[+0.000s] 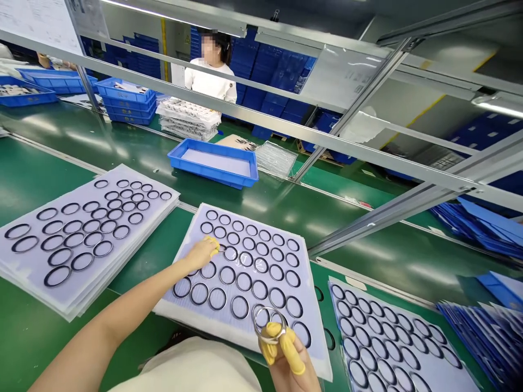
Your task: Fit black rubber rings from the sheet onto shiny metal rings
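**A:** Talk me through it. What's in your hands right now?

**B:** My right grip (pixel 286 351) is closed on a shiny ring (pixel 267 325), pinched between yellow finger cots (pixel 292 354), just above the near edge of the pale sheet (pixel 212 326). My left grip (pixel 200 253) rests on that sheet, fingers curled. I can't tell whether it's open or holding anything.

**A:** How far along does it look?

**B:** Rows of dark rings (pixel 244 281) cover most of this sheet, though my left grip hides a patch. Another ringed sheet stack (pixel 41 288) lies left of it, and a third ringed sheet (pixel 359 294) lies to its right. I can't tell which rings count as finished.

**A:** Which way does the shiny ring point?

**B:** It's round, so it has no real long axis. It's tilted, with its hole facing up and toward me.
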